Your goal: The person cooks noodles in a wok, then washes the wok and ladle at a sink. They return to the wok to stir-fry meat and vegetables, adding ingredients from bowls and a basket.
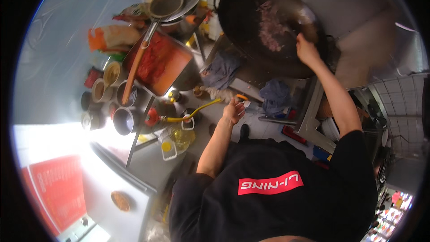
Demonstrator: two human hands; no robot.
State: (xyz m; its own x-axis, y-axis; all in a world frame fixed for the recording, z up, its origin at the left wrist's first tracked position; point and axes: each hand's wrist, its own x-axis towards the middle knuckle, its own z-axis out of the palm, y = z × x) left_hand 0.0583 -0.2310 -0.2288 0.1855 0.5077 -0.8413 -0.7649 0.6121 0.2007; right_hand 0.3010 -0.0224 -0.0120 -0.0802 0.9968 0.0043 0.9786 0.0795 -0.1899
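In front of me a large black wok sits on the stove, with chopped, pinkish meat spread in its middle. My right hand reaches over the wok's right side and grips the handle of a cooking utensil; its working end is blurred, so I cannot tell a ladle from a spatula. Lower and to the left, my left hand hangs in the air, palm partly up, fingers loosely apart and holding nothing. It is nearest to the stove's front edge and the tip of a yellow hose.
A metal tray of red food stands left, with a wooden-handled strainer across it. Several metal pots crowd that table. Below are a red valve and oil jugs. Blue-grey cloths hang at the stove front.
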